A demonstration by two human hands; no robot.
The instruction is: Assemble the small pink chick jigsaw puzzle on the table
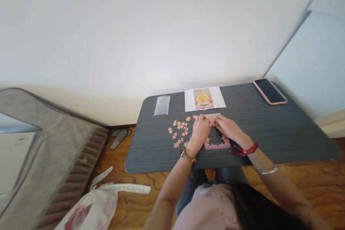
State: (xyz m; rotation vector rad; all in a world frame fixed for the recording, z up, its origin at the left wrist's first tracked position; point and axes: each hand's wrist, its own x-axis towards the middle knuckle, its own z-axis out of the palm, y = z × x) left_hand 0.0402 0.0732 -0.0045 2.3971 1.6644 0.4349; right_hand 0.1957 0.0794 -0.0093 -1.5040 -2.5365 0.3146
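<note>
A small pink jigsaw puzzle (pixel 217 144), partly assembled as a frame with a hollow middle, lies on the dark table (pixel 269 129). My left hand (pixel 199 131) rests on its left side, fingers curled down near the top edge. My right hand (pixel 228 126) meets it at the puzzle's upper edge, fingertips pinched on a small pink piece there. Several loose orange-pink pieces (pixel 180 129) are scattered just left of my left hand. A reference picture (pixel 204 98) of a yellow character lies on white paper behind the puzzle.
A clear plastic bag (pixel 162 105) lies at the table's back left. A phone (pixel 269 91) in a pink case sits at the back right corner. On the wooden floor are slippers (pixel 120 137), a white bag (pixel 91 206) and a grey padded thing (pixel 45 151).
</note>
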